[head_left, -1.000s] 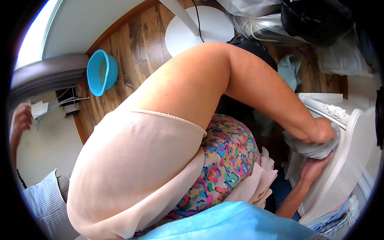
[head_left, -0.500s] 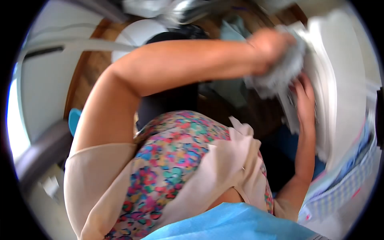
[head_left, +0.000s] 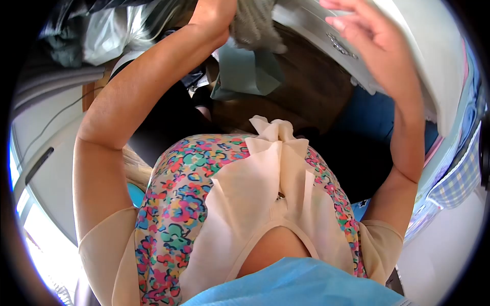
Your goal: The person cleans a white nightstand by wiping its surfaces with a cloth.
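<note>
My left hand [head_left: 217,18] is at the top edge of the view, closed on a grey, fluffy cloth [head_left: 255,23] that hangs down beside it. Its fingertips are hidden, and part of the cloth is cut off by the frame. On the right, my right hand [head_left: 370,30] is open and holds nothing, with fingers apart and pointing left. It is in front of a white piece of furniture, perhaps a drawer front [head_left: 314,28], near an ornate metal handle [head_left: 341,46].
A pale green-grey bag or box [head_left: 242,71] stands on the dark wood floor [head_left: 306,76]. Clear plastic [head_left: 122,30] lies at upper left. Checked cloth [head_left: 454,183] hangs at far right, and something blue [head_left: 365,115] is below the white furniture.
My left hand has swung from the right to the upper left with the grey cloth. My right hand has come off the white furniture and risen, fingers spread. The view has turned.
</note>
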Demonstrator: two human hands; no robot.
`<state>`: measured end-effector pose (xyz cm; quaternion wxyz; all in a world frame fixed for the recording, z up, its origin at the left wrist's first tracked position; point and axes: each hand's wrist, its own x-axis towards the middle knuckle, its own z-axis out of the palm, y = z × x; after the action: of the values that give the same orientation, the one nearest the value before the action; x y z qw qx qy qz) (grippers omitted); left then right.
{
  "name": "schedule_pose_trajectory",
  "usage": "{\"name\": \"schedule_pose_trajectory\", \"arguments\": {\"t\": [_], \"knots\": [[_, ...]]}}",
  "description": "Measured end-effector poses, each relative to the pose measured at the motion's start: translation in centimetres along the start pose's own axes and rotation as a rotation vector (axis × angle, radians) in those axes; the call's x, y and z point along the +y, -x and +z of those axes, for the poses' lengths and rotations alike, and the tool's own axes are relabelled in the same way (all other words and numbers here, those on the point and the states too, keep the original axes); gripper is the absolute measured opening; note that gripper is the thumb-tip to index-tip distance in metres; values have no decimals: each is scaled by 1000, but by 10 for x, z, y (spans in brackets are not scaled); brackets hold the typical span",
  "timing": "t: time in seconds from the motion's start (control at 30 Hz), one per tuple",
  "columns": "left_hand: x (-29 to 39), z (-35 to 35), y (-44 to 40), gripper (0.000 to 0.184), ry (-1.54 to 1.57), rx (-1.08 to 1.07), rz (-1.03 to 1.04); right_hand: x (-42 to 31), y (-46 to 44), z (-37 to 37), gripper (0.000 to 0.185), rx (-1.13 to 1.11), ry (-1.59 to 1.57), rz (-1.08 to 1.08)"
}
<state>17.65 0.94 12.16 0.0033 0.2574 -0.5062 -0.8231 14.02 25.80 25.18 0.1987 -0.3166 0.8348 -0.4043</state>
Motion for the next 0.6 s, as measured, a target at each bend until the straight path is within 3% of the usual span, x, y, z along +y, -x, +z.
{"name": "schedule_pose_trajectory", "arguments": {"t": [0.03,0.07,0.1,0.17,0.3,0.37,0.4,0.6], "knots": [[-17,-6,-12,37,-14,-21,-16,-8,6,-4,29,80,60,-17],[-33,-13,-22,37,-169,50,-29,-2,7,-12,28,217,70,-265],[-39,-16,-26,37,-325,119,-33,-1,11,-23,28,336,155,-352],[-53,-16,-26,38,-305,-50,-169,4,19,-43,27,506,321,-337],[-96,-7,-40,48,-546,-55,-74,27,24,-68,26,660,455,-221],[-122,11,-51,61,-970,13,178,38,30,-75,25,720,468,-188],[-141,28,-49,78,-996,167,162,42,32,-79,25,744,462,-186],[-211,89,-33,85,-1091,148,134,59,36,-92,23,861,404,-203]]}}
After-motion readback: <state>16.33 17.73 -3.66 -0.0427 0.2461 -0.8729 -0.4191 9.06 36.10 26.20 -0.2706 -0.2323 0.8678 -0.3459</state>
